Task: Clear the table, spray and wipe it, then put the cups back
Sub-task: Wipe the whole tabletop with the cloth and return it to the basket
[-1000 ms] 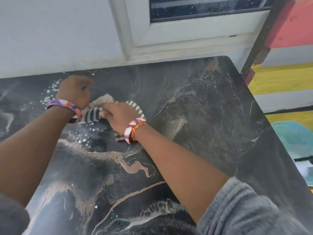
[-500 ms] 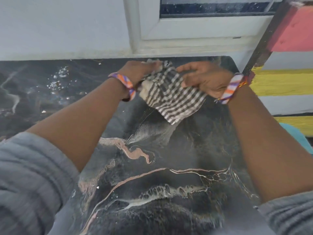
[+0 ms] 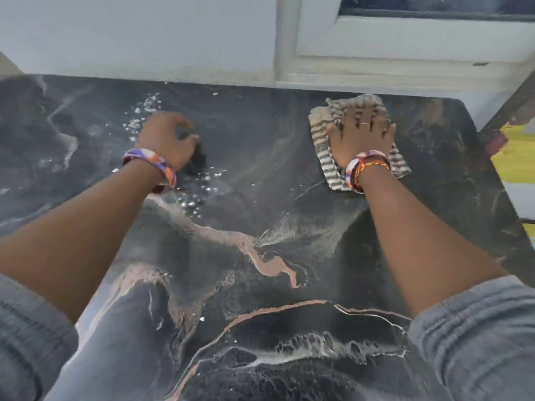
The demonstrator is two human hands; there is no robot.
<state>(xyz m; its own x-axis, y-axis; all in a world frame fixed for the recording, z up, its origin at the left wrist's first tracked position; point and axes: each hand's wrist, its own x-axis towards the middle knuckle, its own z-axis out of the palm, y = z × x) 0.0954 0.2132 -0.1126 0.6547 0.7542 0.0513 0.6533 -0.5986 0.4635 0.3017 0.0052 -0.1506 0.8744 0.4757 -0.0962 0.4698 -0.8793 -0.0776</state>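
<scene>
— Half a second earlier both hands had been holding the striped cloth (image 3: 327, 146) up off the bench (image 3: 260, 215) between them; by this moment the cloth had come down flat near the far right corner, and the hands had parted.

— Which hand had it?

— The right hand (image 3: 362, 134). It lay spread on top of the cloth, palm down, fingers splayed toward the wall (image 3: 139, 36), pressing rather than gripping. A thin ring showed on one finger. The cloth stuck out from under it on the left, ahead of the fingertips, and at the right by the wrist.

— And the left hand?

— The left hand (image 3: 165, 140) was well apart from the cloth, over toward the far left of the bench, loosely curled with fingers bent down. It seemed to hold nothing, though the fingertips were blurred, so I could not tell whether they touched the surface.

— Anything around it?

— White droplets or foam flecks (image 3: 194, 198) were scattered on the dark marbled top just beside the left wrist, and more (image 3: 142, 111) lay beyond the knuckles. Each wrist wore a patterned bracelet (image 3: 150, 166), and grey sleeves (image 3: 477, 337) were pushed up both forearms. A window frame (image 3: 376, 53) stood above the cloth's end of the bench.
</scene>
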